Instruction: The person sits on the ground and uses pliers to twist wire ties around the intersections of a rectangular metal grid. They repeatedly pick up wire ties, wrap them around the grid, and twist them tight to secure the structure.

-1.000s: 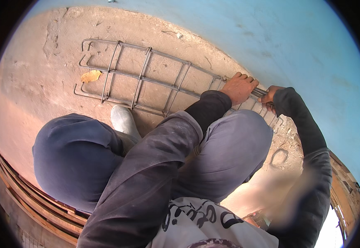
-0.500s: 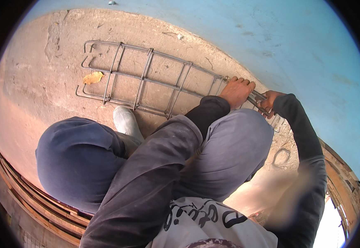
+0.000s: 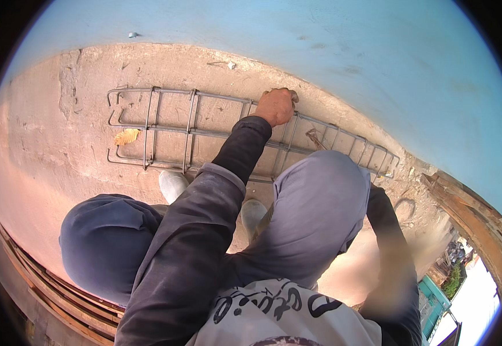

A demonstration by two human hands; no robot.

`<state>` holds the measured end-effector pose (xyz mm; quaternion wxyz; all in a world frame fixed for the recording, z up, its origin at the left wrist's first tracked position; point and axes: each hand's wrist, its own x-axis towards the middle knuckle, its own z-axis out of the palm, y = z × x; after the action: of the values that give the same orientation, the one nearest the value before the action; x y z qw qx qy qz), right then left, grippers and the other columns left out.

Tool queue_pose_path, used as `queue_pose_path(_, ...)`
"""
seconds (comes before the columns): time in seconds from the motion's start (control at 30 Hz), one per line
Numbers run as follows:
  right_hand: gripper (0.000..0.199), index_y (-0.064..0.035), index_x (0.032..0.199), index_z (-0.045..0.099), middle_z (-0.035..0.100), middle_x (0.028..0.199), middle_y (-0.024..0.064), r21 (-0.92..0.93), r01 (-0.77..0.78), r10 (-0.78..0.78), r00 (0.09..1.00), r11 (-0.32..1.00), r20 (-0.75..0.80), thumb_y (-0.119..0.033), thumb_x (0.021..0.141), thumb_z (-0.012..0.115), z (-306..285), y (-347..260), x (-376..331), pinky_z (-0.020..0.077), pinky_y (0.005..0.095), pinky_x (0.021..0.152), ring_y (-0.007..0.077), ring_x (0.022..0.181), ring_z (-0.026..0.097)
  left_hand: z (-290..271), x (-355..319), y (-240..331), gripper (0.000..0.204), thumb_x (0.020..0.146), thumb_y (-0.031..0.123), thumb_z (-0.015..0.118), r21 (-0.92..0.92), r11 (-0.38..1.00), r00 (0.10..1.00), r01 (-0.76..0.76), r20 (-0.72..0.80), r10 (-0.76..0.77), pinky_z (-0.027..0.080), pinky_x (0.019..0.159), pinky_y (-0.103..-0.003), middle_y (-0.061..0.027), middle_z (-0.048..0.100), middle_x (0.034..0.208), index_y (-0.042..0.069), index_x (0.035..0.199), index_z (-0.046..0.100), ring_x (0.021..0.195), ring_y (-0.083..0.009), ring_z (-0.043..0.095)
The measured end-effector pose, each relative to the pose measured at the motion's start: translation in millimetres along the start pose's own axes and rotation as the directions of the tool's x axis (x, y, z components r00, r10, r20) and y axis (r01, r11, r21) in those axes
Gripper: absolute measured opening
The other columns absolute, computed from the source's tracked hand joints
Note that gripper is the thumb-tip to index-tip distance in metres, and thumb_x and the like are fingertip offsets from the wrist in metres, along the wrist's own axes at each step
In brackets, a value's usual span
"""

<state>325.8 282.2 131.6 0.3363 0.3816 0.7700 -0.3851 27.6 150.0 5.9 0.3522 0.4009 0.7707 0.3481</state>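
Observation:
A long steel rebar cage [image 3: 209,132] lies along the ground in front of my knees. Its long bars have hooked left ends, and thin square stirrups cross them. My left hand [image 3: 277,106] is closed around the cage's far long bar, near the middle, with the knuckles up. Behind my right knee my right hand is hidden; only its dark sleeve [image 3: 382,210] shows, reaching toward the cage's right part. A thin brownish piece [image 3: 315,137] lies within the cage to the right of my left hand; its kind is unclear.
A blue wall [image 3: 343,52] runs along the far side of the concrete floor [image 3: 43,144]. One yellow leaf [image 3: 127,136] lies by the hooked ends. Wooden planks [image 3: 464,202] stand at right, and more wooden slats [image 3: 61,277] lie at lower left. A wire loop [image 3: 404,209] rests on the ground.
My left hand has moved left along the far bar. My right hand has dropped from the cage's right part to behind my knee. The view has shifted, exposing the cage's right end.

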Motion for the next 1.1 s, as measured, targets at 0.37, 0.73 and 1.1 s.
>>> queue_pose_path(0.37,0.047,-0.0101,0.130,0.058,0.062,0.111,0.0109,0.357,0.069,0.034,0.961,0.932,-0.275,-0.011,0.084,0.070,82.2,8.8,-21.4,0.0482,0.0355,0.091,0.0260,0.102,0.061,6.7,-1.2,3.4,0.029,0.086,0.013,0.062,-0.065,0.996,0.976,-0.058,0.208,0.071,0.050,0.093,-0.037,-0.0160,0.069,0.113,0.010,0.113,0.070,0.104,-0.0318,0.065)
queue_pose_path(0.73,0.036,-0.0136,0.126,0.061,0.062,0.109,0.0121,-0.677,0.244,-0.703,0.427,0.695,-0.568,-0.016,0.090,0.061,44.9,-89.3,94.8,0.0513,0.0429,0.083,0.0318,0.100,0.061,1.6,12.7,-5.1,0.015,0.086,0.014,0.067,-0.160,0.987,0.968,0.030,0.253,0.012,0.050,0.074,-0.032,-0.0082,0.068,0.081,0.008,0.097,0.074,0.075,-0.0166,0.062)
queue_pose_path(1.1,0.027,-0.0104,0.085,0.077,0.073,0.082,0.0092,0.136,0.013,0.053,0.879,0.991,-0.475,-0.033,0.091,0.063,77.0,-35.2,172.2,0.0520,0.0368,0.071,0.0292,0.076,0.068,3.8,19.0,-1.5,0.023,0.087,0.018,0.063,-0.225,0.966,0.954,0.128,0.295,-0.058,0.052,0.076,-0.033,-0.0106,0.071,0.088,0.002,0.102,0.072,0.080,-0.0182,0.067)
